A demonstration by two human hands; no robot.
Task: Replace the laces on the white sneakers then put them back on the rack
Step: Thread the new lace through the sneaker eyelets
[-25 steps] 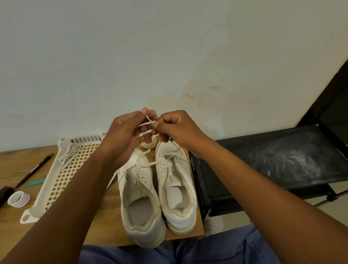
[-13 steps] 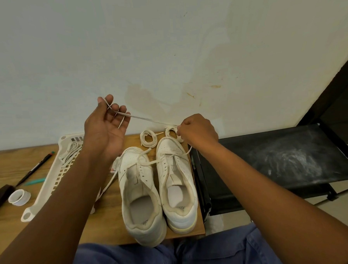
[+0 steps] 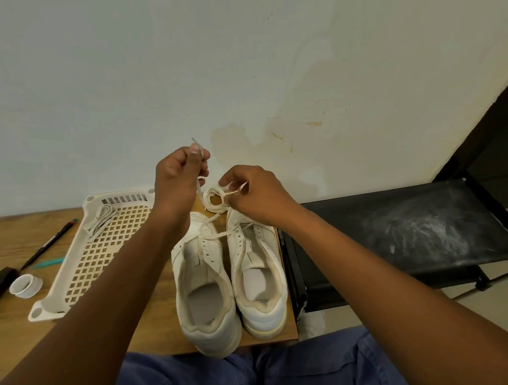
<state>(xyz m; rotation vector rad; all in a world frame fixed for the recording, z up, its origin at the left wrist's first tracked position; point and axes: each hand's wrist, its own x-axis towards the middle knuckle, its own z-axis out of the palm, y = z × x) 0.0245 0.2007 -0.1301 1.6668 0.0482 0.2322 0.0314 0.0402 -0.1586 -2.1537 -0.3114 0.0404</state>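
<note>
White sneakers, a left sneaker (image 3: 203,286) and a right sneaker (image 3: 258,276), stand side by side touching on the wooden counter (image 3: 11,243), heels toward the person at its near right corner, toes toward the wall. A lace (image 3: 212,237) runs across the far eyelets from one shoe to the other. Beyond the toes lies a coiled lace (image 3: 215,198). The left hand (image 3: 178,178) is raised above the left sneaker's toe, fingers curled and thumb pinching a lace end (image 3: 196,142) that sticks up past the fingertips, with the strand hanging down from the fist. The right hand (image 3: 254,193) hovers over the right sneaker's toe, thumb and forefinger pinching another strand just beside the coil. Left of the shoes a white perforated tray (image 3: 75,278) lies on the counter, holding a bundle of old laces (image 3: 99,221) in its far corner. Further left lie a pen (image 3: 48,247) and a small white cup (image 3: 25,286). To the right of the counter stands a black rack (image 3: 419,230), its shelf dusted white.
</note>
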